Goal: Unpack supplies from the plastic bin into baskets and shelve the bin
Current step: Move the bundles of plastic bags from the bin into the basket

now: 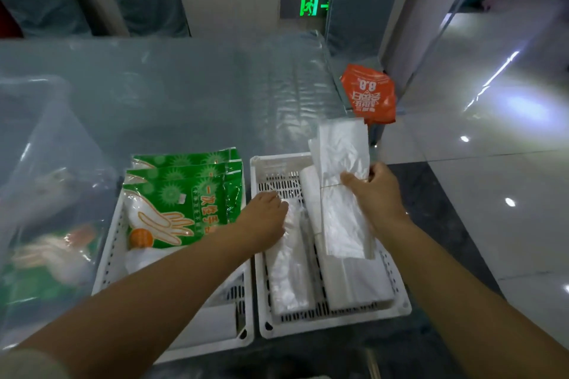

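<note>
**Over the right basket: a limp bundle of bags in hand**

Above the right basket [400, 304], the bag bundle [341, 163] hangs in the right hand [378, 191], pinched about mid-length where a thin band seems to cinch it. It looks feather-light, soft and slick: thin clear film that flops at both ends, so the banded waist is the sensible place to hold it; take an end and the sheets would likely slide or fan out. Nothing fragile there, I'd judge, just slippery.

Below it, more white packs already lie lengthwise in the basket. The left hand [264, 215] is down flat on the clear pack [286, 271] at the basket's left side, fingers curled over its top end, pressing or nudging it rather than lifting it.

Just beside, the left basket [114, 255] holds the green glove packs [184, 194], overlapped. Far left stands the bin [37, 138], clear-walled and blurred; some packs appear to remain inside, though I can't make them out. An orange bag [369, 95] sits beyond, well apart.
</note>
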Demonstrator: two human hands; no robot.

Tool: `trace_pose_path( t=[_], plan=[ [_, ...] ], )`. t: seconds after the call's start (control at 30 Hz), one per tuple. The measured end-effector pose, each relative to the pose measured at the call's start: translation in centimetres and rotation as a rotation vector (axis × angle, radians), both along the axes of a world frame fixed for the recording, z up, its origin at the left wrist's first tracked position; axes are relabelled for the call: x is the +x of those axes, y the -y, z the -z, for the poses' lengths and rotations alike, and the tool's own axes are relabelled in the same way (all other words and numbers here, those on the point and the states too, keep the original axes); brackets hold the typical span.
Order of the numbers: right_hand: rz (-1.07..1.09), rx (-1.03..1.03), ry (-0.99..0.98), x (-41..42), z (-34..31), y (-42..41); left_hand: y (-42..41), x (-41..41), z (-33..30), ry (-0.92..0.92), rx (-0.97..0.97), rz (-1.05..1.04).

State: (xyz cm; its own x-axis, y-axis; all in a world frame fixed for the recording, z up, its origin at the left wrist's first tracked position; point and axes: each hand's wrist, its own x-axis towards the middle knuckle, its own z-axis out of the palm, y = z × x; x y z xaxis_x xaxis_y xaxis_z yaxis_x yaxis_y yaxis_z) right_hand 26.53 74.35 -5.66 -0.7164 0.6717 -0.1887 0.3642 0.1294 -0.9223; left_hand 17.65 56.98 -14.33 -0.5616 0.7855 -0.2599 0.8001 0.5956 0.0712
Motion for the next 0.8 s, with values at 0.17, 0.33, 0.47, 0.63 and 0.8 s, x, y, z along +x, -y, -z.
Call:
trace_pose_path(
  t=[0.17,0.33,0.47,0.63,0.8],
  plan=[
    [0.056,0.017,0.059,1.8,1.8,-0.7,-1.9,-1.0,1.2,0.002,-0.090,-0.072],
    [0.101,0.000,0.065,2.9,2.8,-1.5,-3.1,-1.9,1.0,0.050,-0.159,-0.087],
    [0.116,0.000,0.071,3.2,3.4,-1.8,-3.5,-2.4,1.1,0.119,-0.199,-0.111],
    [0.110,0.011,0.061,3.2,3.9,-2.0,-3.7,-2.7,0.4,0.211,-0.225,-0.112],
    [0.103,0.035,0.063,3.3,4.3,-2.1,-4.2,-2.9,-0.8,0.307,-0.237,-0.171]
  ],
)
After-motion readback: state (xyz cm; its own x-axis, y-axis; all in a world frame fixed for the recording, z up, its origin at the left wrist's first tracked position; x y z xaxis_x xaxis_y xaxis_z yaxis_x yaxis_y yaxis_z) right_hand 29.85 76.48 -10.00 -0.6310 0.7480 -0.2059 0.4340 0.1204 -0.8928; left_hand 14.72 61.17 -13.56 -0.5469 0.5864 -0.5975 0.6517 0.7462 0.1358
